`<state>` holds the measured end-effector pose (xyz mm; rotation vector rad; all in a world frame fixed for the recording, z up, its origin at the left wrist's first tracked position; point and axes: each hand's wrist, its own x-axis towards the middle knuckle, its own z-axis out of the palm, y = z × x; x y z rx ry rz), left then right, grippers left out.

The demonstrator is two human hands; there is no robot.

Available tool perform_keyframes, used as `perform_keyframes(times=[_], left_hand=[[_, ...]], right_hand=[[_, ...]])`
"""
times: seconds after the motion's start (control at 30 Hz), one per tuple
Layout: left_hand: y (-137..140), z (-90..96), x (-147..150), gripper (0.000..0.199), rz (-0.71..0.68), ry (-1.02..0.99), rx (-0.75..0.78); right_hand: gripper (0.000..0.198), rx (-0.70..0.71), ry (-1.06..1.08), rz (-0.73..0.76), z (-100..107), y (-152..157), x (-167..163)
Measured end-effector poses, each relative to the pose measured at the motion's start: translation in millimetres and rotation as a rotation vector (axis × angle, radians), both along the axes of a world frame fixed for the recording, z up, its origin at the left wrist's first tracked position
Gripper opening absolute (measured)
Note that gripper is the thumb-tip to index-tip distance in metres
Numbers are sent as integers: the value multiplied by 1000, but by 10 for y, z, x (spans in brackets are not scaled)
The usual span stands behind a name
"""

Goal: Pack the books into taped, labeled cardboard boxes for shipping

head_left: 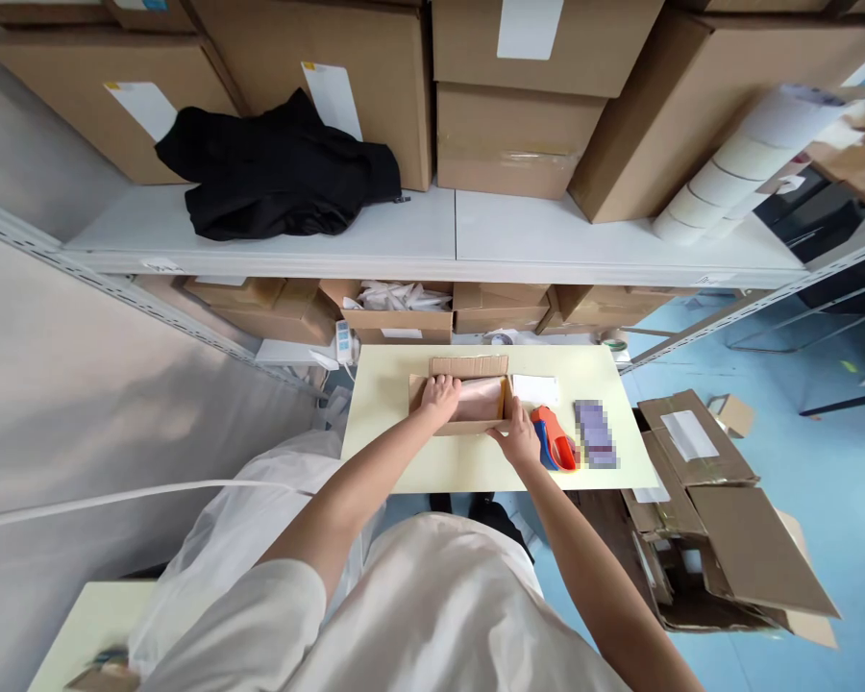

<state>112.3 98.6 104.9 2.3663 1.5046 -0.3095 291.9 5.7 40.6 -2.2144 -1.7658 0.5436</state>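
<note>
A small open cardboard box (pixel 461 428) sits on the pale table, its back flap standing up. Inside it lies a pale pinkish wrapped packet (pixel 481 396), with a strip of yellow-orange along its right end. My left hand (pixel 441 396) reaches into the box's left part, fingers bent down over the packet's left end; the fingertips are hidden. At the box's front right corner, my right hand (pixel 520 440) grips the cardboard, thumb in front and fingers along the side. Just right of that hand is a red and blue tape dispenser (pixel 555 440).
White paper (pixel 535 388) and a blurred purple item (pixel 597 434) lie on the table (pixel 375 461). Behind is a shelf (pixel 505 235) with cartons, a black garment (pixel 281 173) and white rolls (pixel 735 173). Open cartons (pixel 750 548) stand on the floor at right; clear plastic (pixel 259 509) hangs at left.
</note>
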Motion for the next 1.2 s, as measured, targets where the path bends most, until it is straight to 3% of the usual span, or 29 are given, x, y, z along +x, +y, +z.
perform_keyframes(times=[0.1, 0.23, 0.43, 0.57, 0.73, 0.8, 0.9, 1.03, 1.13, 1.2], left_hand=[[-119, 18, -8, 57, -30, -50, 132], [-273, -20, -149, 56, -72, -177, 291], [-280, -189, -182, 54, 38, -212, 125], [-208, -141, -196, 51, -23, -258, 36], [-453, 12, -486, 43, -150, -403, 157], [-595, 34, -588, 41, -110, -408, 237], [-686, 19, -588, 45, 61, -333, 310], [-575, -4, -387, 56, 91, -219, 230], [-557, 17, -312, 42, -14, -252, 140], [-643, 22, -362, 35, -33, -351, 194]], right_hand=[[89, -8, -15, 6, 34, 3, 1], [87, -21, -23, 3, 85, 7, -12], [84, -22, -41, 8, 122, 25, -26], [85, -42, -41, 5, 159, 51, -32], [92, -67, -23, 17, 191, 62, -10], [96, -74, -17, 29, 191, 55, 14], [97, -79, -2, 40, 188, 37, 43], [97, -83, 7, 27, 200, 31, 33], [97, -95, 23, 22, 206, 44, 22], [96, -89, 56, 27, 196, 52, 45]])
